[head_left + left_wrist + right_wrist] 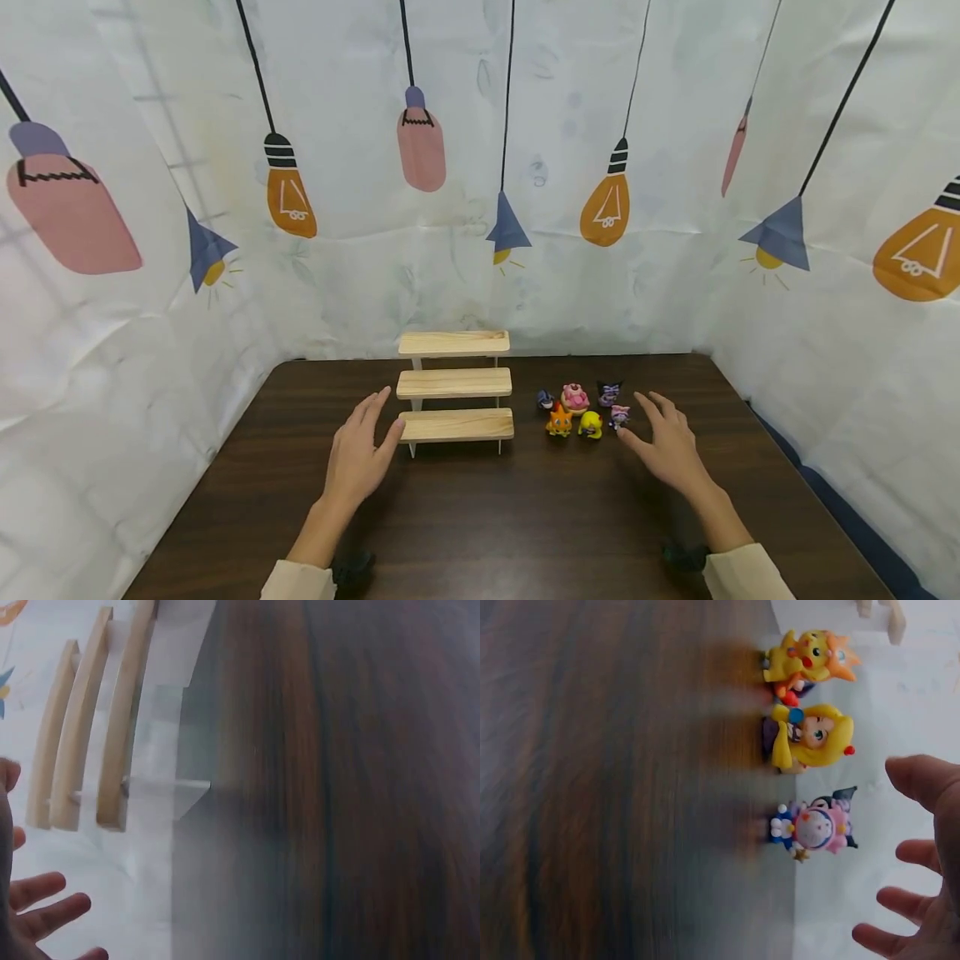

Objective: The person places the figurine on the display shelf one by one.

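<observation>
Fingers [378,402] on both hands are spread and loosely extended, and I see nothing gripped by either. On my left, the person's left hand [356,462] hovers beside a wooden three-tier rack [454,383], which stands near the far edge of the worktop [525,517], a little left of that edge's middle. From the head view the left thumb tip overlaps the end of the lowest tier [459,425]; I can't tell whether it touches.

Across from it, the right hand [673,450] is held just beside six small figurines, grouped between the rack and the worktop's far right corner. I make out the dark blue figurine [545,400], pink figurine [575,399] and black-and-purple figurine [609,394] behind, with the orange figurine [558,422], yellow figurine [590,426] and pink-purple figurine [619,417] in front. My right wrist view shows the thumb apart from them.

White cloth [360,283] printed with lamps rises beyond the far edge.
</observation>
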### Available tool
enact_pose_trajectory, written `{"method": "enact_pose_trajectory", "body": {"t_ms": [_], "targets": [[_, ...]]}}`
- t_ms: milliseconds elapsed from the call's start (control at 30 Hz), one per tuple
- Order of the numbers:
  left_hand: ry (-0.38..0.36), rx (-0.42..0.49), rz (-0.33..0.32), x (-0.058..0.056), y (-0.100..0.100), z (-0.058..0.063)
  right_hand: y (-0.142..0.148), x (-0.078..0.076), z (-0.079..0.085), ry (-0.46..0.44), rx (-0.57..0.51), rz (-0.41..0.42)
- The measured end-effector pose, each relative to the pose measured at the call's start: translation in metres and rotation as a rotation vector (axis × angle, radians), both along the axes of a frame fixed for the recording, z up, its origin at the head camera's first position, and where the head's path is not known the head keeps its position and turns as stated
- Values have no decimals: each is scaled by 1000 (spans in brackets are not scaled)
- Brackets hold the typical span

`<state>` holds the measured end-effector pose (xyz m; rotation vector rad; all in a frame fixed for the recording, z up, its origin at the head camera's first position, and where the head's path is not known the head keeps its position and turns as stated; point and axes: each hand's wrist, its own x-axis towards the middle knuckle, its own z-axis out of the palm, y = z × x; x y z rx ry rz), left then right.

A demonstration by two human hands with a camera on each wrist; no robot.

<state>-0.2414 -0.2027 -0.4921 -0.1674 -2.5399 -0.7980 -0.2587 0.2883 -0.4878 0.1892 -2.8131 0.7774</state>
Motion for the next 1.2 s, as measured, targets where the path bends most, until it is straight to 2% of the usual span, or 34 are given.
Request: {"method": "enact_pose_trajectory", "body": {"t_ms": [67,167,267,433,633,733,833,967,1067,1200], "targets": [[21,99,11,-5,3,-4,0,-6,-3,-5,-47,6],[7,262,22,-13,7,-10,3,-14,-7,-38,-134,7],[-52,425,31,-21,10,-15,6,-19,-11,-103,-222,-12],[-171,638,59,-31,10,-19,9,-29,-17,-239,-371,-34],[-266,877,6,-38,7,-23,7,-39,-26,-297,-496,-30],[-309,924,-24,-39,7,-25,6,-41,-29,-316,-543,-36],[-362,951,-60,-34,10,-19,5,-43,-31,-336,-572,-42],[-396,974,-71,-35,9,-24,3,-46,-32,-357,-595,-42],[-378,993,-71,-40,7,-37,1,-47,-33,-360,-598,-48],[-354,1026,-84,-39,7,-39,1,-47,-35,-355,-603,-62]]}}
